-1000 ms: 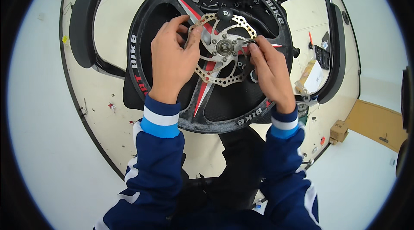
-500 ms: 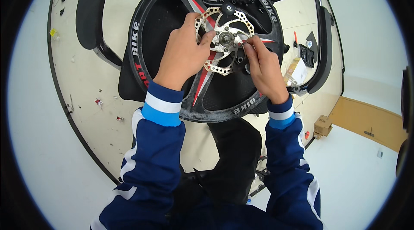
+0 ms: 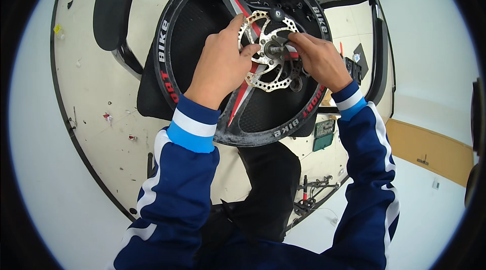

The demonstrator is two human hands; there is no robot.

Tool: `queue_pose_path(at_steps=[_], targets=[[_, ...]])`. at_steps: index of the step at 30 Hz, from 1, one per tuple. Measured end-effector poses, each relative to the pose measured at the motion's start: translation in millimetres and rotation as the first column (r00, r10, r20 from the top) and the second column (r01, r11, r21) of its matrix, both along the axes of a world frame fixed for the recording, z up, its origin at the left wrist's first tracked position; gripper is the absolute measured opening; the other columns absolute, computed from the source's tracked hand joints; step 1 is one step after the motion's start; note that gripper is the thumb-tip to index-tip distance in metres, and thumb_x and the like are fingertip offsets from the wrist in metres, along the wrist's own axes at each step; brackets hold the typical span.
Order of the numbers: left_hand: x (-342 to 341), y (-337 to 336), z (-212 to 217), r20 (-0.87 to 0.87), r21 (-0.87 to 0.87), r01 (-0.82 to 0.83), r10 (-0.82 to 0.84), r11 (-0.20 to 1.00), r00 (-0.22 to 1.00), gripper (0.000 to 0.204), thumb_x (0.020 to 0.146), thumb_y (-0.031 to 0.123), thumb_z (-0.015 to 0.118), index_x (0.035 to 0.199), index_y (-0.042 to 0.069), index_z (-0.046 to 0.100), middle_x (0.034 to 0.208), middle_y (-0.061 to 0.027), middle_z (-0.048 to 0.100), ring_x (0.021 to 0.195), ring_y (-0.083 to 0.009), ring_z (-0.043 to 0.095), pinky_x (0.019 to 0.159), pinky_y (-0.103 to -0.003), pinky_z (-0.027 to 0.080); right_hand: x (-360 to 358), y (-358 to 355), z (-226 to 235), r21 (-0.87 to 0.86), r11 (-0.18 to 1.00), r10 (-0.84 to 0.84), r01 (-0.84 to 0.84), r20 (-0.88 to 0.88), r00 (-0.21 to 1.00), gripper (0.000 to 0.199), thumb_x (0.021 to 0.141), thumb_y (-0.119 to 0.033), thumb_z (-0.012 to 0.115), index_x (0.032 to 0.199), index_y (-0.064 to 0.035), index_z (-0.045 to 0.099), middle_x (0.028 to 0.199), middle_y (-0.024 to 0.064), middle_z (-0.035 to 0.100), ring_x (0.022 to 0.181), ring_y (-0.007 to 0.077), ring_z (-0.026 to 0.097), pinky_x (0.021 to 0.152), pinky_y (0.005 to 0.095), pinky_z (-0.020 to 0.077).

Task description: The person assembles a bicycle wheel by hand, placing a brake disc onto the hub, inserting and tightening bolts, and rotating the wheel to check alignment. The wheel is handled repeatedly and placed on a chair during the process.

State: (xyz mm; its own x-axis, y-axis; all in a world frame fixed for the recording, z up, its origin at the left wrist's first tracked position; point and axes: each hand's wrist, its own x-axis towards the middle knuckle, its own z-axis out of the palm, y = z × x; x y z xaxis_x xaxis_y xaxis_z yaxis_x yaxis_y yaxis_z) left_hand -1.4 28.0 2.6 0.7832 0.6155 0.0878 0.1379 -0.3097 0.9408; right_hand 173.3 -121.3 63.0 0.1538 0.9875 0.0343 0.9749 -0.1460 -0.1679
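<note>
A black bicycle wheel (image 3: 242, 137) with red and white spokes lies flat in front of me. A perforated silver brake disc (image 3: 268, 86) sits at its middle, around the hub axle (image 3: 275, 49). My left hand (image 3: 215, 65) is closed on the disc's left side, its thumb on the face and its index finger at the upper left edge. My right hand (image 3: 324, 61) reaches over the right of the hub, fingers pinched together close to the axle. What its fingertips hold, if anything, is too small and covered to make out.
Beneath the wheel is a black chair seat (image 3: 149, 95), with an armrest (image 3: 115, 7) at the left. Small dark parts (image 3: 288, 1) show through the wheel's upper opening. Right of my legs lie a green case (image 3: 324, 134) and metal bicycle parts (image 3: 314, 189) on the floor.
My right hand has moved up and over the right of the axle, still pinched. My left hand stays on the disc. The view has shifted, bringing the green case into sight.
</note>
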Motion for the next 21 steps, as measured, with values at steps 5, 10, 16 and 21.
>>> queue_pose_path(at_steps=[5, 10, 16, 21], targets=[[-0.8, 3.9, 0.2, -0.01, 0.003, 0.0, 0.0, 1.0, 1.0, 0.053, 0.086, 0.011, 0.071, 0.132, -0.008, 0.051, 0.082, -0.0289, 0.067, 0.072, -0.0414, 0.068, 0.071, -0.044, 0.054, 3.4, 2.3, -1.0, -0.043, 0.995, 0.088, -0.087, 0.027, 0.996, 0.022, 0.09, -0.002, 0.058, 0.112, -0.0029, 0.059, 0.097, 0.0161, 0.067, 0.08, 0.0372, 0.067, 0.068, 0.0421, 0.0545], [3.7, -5.1, 6.3, -0.025, -0.155, -0.035, 0.032, 0.987, 0.999, 0.049, 0.086, 0.011, 0.069, 0.128, -0.007, 0.05, 0.075, -0.0229, 0.067, 0.067, -0.0357, 0.069, 0.065, -0.042, 0.053, 13.6, -6.2, -8.3, 0.0, 0.989, 0.148, -0.148, 0.082, 0.986, 0.023, 0.087, -0.002, 0.058, 0.11, -0.0052, 0.057, 0.09, 0.0127, 0.064, 0.078, 0.0331, 0.066, 0.067, 0.0404, 0.0544], [7.3, -9.1, 10.1, -0.063, -0.187, -0.056, 0.045, 0.981, 0.997, 0.05, 0.088, 0.017, 0.071, 0.13, -0.002, 0.052, 0.076, -0.014, 0.065, 0.067, -0.0224, 0.066, 0.065, -0.035, 0.053, 19.1, -10.0, -16.0, 0.083, 0.982, 0.165, -0.169, 0.05, 0.985, 0.029, 0.084, 0.0, 0.06, 0.112, -0.0048, 0.058, 0.089, 0.0119, 0.064, 0.078, 0.0326, 0.066, 0.068, 0.0394, 0.0548], [10.5, -9.4, 8.1, -0.046, -0.181, -0.043, 0.035, 0.982, 0.998, 0.052, 0.089, 0.017, 0.07, 0.133, -0.002, 0.05, 0.078, -0.013, 0.064, 0.067, -0.0208, 0.067, 0.062, -0.034, 0.052, 21.3, -5.6, -16.6, 0.072, 0.979, 0.188, -0.191, 0.044, 0.981, 0.023, 0.087, 0.002, 0.063, 0.11, -0.0017, 0.06, 0.089, 0.0139, 0.063, 0.077, 0.0334, 0.066, 0.066, 0.0402, 0.0548]])
